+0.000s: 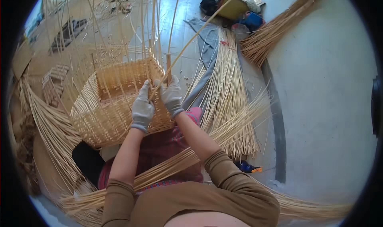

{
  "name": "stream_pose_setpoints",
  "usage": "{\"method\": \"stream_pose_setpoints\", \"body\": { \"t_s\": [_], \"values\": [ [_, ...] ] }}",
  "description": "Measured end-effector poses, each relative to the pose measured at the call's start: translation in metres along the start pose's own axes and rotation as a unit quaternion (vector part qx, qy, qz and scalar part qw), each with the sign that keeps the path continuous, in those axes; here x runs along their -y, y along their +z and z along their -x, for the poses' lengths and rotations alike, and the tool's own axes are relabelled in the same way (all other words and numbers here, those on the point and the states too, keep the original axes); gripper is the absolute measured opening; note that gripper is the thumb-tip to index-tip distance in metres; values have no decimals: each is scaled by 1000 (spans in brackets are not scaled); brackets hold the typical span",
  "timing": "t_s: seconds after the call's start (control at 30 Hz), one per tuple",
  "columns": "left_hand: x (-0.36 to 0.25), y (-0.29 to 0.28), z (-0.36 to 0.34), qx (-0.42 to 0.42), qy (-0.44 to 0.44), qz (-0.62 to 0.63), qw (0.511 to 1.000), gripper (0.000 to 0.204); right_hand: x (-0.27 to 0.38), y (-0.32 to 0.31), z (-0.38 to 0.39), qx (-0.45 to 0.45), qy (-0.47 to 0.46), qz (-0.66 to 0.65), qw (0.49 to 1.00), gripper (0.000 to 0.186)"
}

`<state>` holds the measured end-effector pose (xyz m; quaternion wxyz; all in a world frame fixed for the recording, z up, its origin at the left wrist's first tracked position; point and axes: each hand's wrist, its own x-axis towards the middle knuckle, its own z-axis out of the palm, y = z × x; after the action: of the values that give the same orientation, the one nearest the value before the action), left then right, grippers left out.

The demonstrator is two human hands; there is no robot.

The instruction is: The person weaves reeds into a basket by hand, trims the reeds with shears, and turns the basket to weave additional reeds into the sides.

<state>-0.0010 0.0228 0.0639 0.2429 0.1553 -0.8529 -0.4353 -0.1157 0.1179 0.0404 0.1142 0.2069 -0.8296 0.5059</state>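
A pale woven wicker basket [115,115] rests tilted by my lap, with long upright canes rising from its rim. Both my hands wear grey-white gloves and work at its right corner. My left hand [143,108] is closed at the rim, its thumb up, on the lower end of a long wicker strand [190,42]. Beside it, my right hand [171,96] grips the same strand, which runs up and away to the right. A flat wooden stake [168,66] stands up right behind my right fingers. The exact fingertip contact is partly hidden.
A tied bundle of pale canes [227,95] lies to the right, on grey cloth [205,43]. Beyond it is a browner bundle [279,27]. More canes [52,127] spread at left, and others [171,165] cross my lap. A blue container [251,21] stands far off.
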Motion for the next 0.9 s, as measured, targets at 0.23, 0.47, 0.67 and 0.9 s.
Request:
{"method": "stream_pose_setpoints", "body": {
  "t_s": [0.23, 0.47, 0.67, 0.9],
  "values": [
    [31, -1, 10, -4, 35, 48, 998, 55, -31, -23, 8, 208, 145, -482, 838, 70],
    [15, -1, 23, 27, -33, 188, 981, 62, -31, -42, -37, 110, 111, -465, 872, 77],
    [18, 7, 21, 44, -33, 245, 968, 71, 8, 6, -20, -11, 39, -243, 969, 55],
    [25, -6, 23, 22, 24, 225, 974, 64, 38, -17, -14, 67, 73, -161, 982, 39]
  ]
}}
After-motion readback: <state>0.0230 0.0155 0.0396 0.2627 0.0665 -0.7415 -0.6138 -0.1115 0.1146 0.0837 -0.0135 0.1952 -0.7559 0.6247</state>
